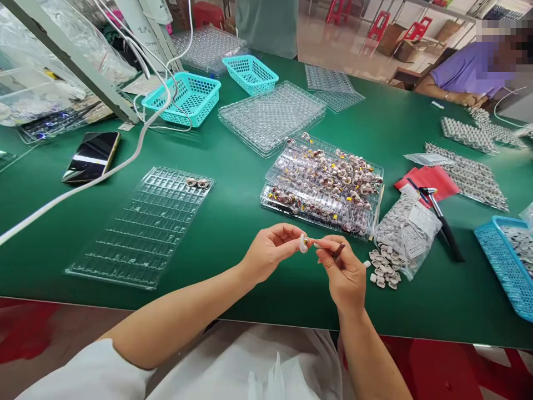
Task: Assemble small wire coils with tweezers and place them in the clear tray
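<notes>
My left hand [272, 250] pinches a small white earbud shell [303, 243] with a yellow and dark part inside, holding it above the table's front. Close to its right, my right hand [343, 272] is closed on a slim dark brown tool [338, 251], which looks like tweezers. A small pale piece shows at the right fingertips; I cannot tell whether it touches the shell. Just beyond both hands, stacked clear trays [268, 191] hold many similar parts with yellow bits and dark wires. Beside my right hand lie loose beige caps [385, 269], spilling by a plastic bag [410, 228].
At left, a clear tray [137, 233] holds two earbud parts, near a phone [92, 157] and a white cable [120, 166]. Farther back are turquoise baskets [200, 103] and stacked trays [270, 114]. Right: a black-handled tool [447, 233], blue basket [499, 266], and a seated person [464, 72].
</notes>
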Tool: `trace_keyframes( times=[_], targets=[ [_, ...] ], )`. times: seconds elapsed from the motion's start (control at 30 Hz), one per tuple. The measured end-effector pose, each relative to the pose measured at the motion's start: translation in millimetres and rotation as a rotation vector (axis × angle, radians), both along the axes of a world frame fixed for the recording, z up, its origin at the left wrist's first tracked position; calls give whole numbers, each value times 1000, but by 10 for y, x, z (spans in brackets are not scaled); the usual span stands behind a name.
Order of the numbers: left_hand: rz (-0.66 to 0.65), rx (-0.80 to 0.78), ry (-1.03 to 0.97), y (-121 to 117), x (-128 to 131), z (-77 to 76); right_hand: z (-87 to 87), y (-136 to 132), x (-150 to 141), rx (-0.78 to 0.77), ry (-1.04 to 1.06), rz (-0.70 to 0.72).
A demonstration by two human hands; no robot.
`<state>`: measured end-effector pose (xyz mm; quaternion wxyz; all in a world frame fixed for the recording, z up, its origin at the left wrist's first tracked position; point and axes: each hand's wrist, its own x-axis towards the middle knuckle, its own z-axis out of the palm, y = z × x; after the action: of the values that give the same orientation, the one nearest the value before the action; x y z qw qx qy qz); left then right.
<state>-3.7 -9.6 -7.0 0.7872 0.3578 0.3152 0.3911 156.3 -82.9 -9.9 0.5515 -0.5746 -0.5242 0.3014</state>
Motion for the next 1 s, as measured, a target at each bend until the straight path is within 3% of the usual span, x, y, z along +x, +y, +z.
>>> trace_keyframes(
  times=[0.3, 0.6, 1.0],
  targets=[
    [-41, 10, 25, -2, 9, -27, -33, -57, -17, -56, 45, -40],
    [-85, 7, 38, 4, 6, -8, 30, -27, -7, -82, 221, 84],
    [-45, 36, 78, -34, 17, -36, 30, -37, -69, -47, 139, 90]
  ],
)
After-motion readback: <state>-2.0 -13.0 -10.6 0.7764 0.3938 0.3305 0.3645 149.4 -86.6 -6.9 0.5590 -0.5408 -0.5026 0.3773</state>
